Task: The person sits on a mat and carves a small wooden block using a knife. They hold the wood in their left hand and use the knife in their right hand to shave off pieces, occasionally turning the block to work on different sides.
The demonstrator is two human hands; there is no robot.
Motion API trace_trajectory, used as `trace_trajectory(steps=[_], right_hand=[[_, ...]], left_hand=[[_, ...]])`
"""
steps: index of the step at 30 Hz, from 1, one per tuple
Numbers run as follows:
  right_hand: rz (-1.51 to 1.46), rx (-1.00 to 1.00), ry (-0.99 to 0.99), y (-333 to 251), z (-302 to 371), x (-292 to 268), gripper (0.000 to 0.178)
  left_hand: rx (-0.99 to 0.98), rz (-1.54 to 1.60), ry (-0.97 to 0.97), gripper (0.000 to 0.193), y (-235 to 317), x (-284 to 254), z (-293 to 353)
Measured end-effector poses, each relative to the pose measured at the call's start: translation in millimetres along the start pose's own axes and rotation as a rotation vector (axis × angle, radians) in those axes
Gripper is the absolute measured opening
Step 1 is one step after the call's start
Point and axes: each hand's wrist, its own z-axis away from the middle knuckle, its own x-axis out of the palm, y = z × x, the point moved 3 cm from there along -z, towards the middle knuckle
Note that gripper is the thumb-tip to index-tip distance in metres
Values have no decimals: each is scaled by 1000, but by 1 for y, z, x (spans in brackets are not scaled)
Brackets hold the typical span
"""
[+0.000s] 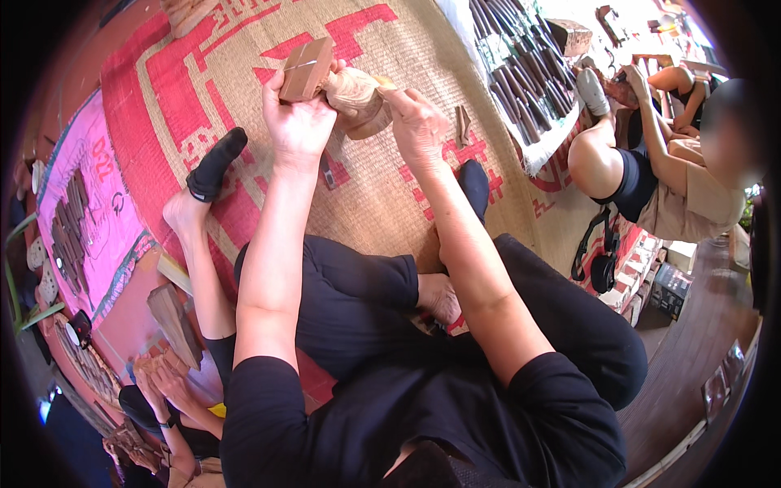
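Observation:
My left hand (299, 126) is closed around a light wood carving (356, 99) with a rounded body and a square reddish-brown base (307, 70). A thin pale line crosses the base. The carving is tilted, held above the mat in front of me. My right hand (416, 122) is at the carving's right side, fingers pinched together near its edge. Something small and yellowish shows at those fingertips; I cannot make out what it is. Below the carving, a small dark tool (328, 172) lies on the woven mat (382, 195).
A slim wooden piece (463, 126) lies on the mat to the right. Beyond it, many dark-handled tools (521, 77) rest on a white cloth. People sit at the far right and lower left. More tools (73, 224) lie on a pink sheet (110, 268).

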Motion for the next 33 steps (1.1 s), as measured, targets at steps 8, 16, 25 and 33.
trace_trajectory(steps=[8, 16, 25, 33], right_hand=[[-51, -122, 170, -14, 3, 7, 27], [-200, -155, 219, -40, -5, -4, 21], [-223, 44, 45, -32, -2, -5, 17], [-222, 192, -52, -22, -10, 2, 18]], left_hand=[[-2, 15, -16, 60, -3, 2, 0], [-35, 40, -17, 60, -5, 1, 0], [-25, -92, -25, 60, -8, 2, 2], [4, -36, 38, 61, -9, -3, -2]])
